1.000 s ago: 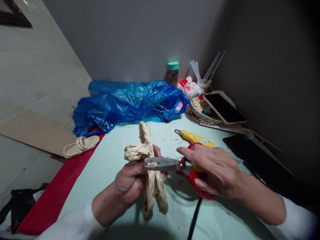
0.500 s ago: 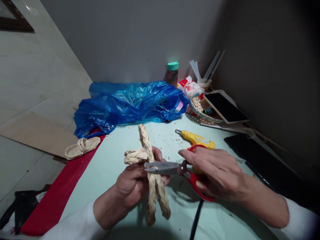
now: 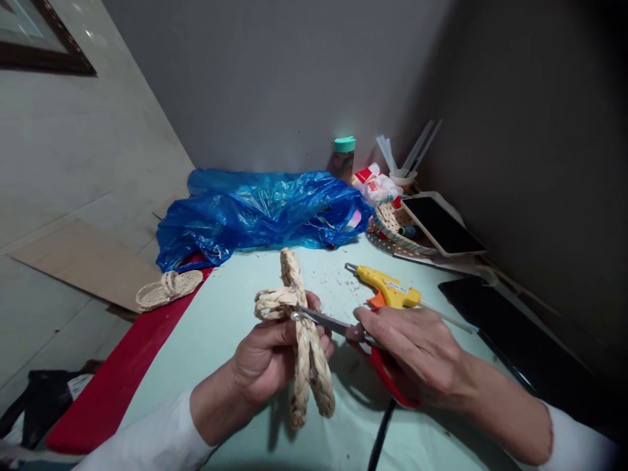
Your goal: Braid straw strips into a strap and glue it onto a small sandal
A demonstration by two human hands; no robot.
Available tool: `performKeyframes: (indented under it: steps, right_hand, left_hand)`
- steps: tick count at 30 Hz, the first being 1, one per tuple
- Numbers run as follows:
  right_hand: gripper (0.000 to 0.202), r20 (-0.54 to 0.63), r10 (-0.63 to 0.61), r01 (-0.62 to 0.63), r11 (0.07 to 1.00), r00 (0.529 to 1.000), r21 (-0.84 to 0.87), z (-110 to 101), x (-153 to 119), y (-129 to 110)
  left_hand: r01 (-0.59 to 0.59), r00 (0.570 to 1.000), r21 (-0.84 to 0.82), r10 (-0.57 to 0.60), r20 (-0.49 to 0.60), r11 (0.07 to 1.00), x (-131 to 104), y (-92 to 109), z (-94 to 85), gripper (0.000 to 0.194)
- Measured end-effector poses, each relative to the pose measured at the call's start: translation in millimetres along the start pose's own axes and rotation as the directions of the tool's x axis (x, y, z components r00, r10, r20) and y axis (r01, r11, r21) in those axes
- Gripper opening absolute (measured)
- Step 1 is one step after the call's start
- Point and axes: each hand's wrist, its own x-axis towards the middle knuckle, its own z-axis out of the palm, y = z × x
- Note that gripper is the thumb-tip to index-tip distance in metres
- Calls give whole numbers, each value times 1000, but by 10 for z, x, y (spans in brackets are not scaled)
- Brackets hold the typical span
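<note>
A pale braided straw piece (image 3: 303,340) stands upright in my left hand (image 3: 267,360), whose fingers wrap round its middle. It has a braided loop (image 3: 275,303) at its left side and two braided strands hanging down. My right hand (image 3: 422,353) grips red-handled scissors (image 3: 338,325). The blades point left, and their tips lie at the front of the braid, near the base of the loop. A small shiny bit shows at the tips; I cannot tell what it is. A yellow glue gun (image 3: 387,288) lies just beyond my right hand.
A crumpled blue plastic bag (image 3: 260,216) spreads across the back. At the back right are a woven basket (image 3: 392,226), a tablet (image 3: 444,226) and a green-lidded jar (image 3: 344,157). A woven straw sole (image 3: 169,290) lies on the left edge. A black panel (image 3: 510,340) lies right.
The scissors have tilted, with their tips moving up and slightly right towards the loop's base. The view has shifted a little, and the left hand still holds the braid.
</note>
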Motion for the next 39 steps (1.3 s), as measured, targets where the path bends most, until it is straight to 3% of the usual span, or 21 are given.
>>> performKeyframes:
  steps: [6, 8, 11, 13, 16, 20, 23, 26, 33, 36, 39]
  right_hand:
    - [27, -48, 25, -25, 1000, 999, -14, -21, 18, -8]
    - [28, -79, 77, -82, 994, 994, -67, -68, 17, 30]
    - [24, -51, 249, -254, 940, 967, -226, -200, -4, 164]
    - [23, 10, 413, -377, 841, 911, -388, -297, -48, 303]
    - [30, 121, 612, -463, 698, 781, -546, -395, -167, 533]
    - [34, 292, 716, -479, 661, 634, -578, -426, -317, 743]
    - [31, 375, 729, -504, 674, 573, -540, -425, -356, 796]
    - [28, 408, 726, -495, 681, 554, -539, -410, -392, 833]
    - [24, 373, 696, -380, 674, 614, -633, -341, -495, 919]
    - [24, 259, 630, -388, 698, 732, -602, -330, -330, 741]
    - [27, 125, 410, -369, 892, 903, -261, -292, -85, 428]
  left_hand:
    - [-44, 999, 79, 43, 20, 996, -3, 46, 6, 26]
    - [-53, 997, 110, 59, -47, 992, 7, 75, 4, 26]
    - [-81, 978, 151, 107, -178, 985, 32, 115, 25, 26]
    - [-96, 960, 190, 141, -242, 977, 51, 132, 47, 28]
    - [-116, 932, 240, 189, -310, 964, 74, 136, 68, 39]
    - [-112, 904, 305, 224, -363, 946, 86, 121, 63, 37]
    - [-113, 915, 321, 224, -336, 940, 84, 117, 57, 32]
    - [-128, 933, 316, 222, -282, 940, 79, 122, 47, 31]
    - [-100, 965, 299, 166, -204, 949, 37, 120, 33, 34]
    - [-95, 972, 288, 151, -178, 953, 24, 105, 36, 34]
    - [-83, 981, 289, 129, -142, 954, 34, 91, 23, 31]
